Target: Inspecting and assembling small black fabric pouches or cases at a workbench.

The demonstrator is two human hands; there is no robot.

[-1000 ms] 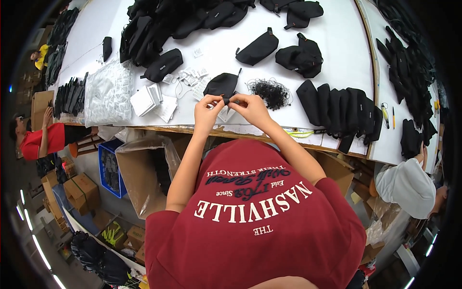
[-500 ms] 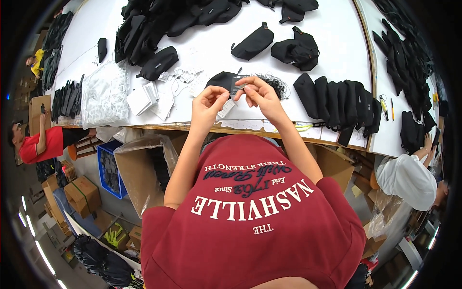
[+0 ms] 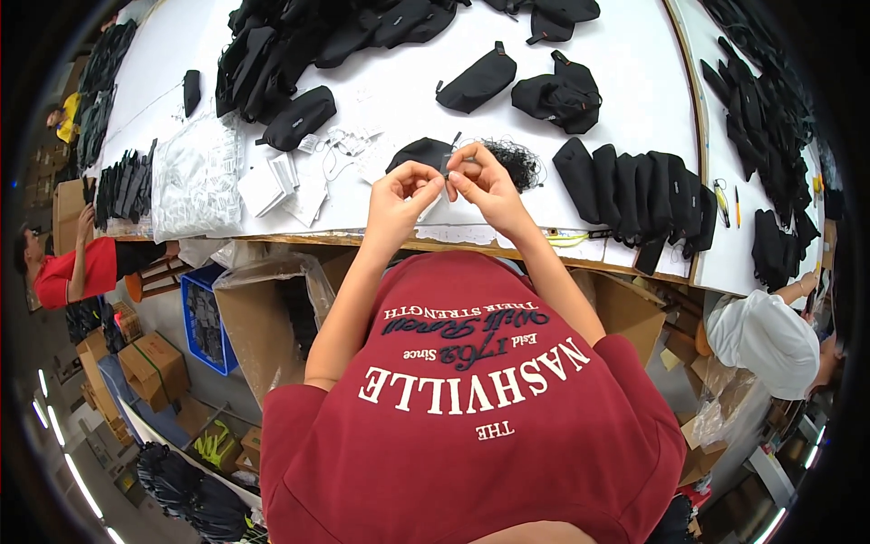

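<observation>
My left hand (image 3: 401, 201) and my right hand (image 3: 489, 189) meet over the table's near edge, each with thumb and forefinger pinched. What lies in the pinches is too small and too covered to make out. A pale tag (image 3: 433, 205) shows partly below my left fingertips; whether it is held cannot be told. Just beyond my hands lies a black pouch (image 3: 420, 152), its near side hidden by my fingers. Right behind my right hand is a tangled bundle of thin black strings (image 3: 515, 165).
White tags (image 3: 272, 186) lie left of my hands beside a clear plastic bag of white pieces (image 3: 198, 186). A pile of black pouches (image 3: 272, 63) covers the far left. A row of pouches (image 3: 634, 190) stands at right. Co-workers (image 3: 77, 272) work at both sides.
My fingertips have come closer together, and my right hand has turned with its fingers more upright. A dark card seen between my hands is now mostly covered. The pale tag shows less.
</observation>
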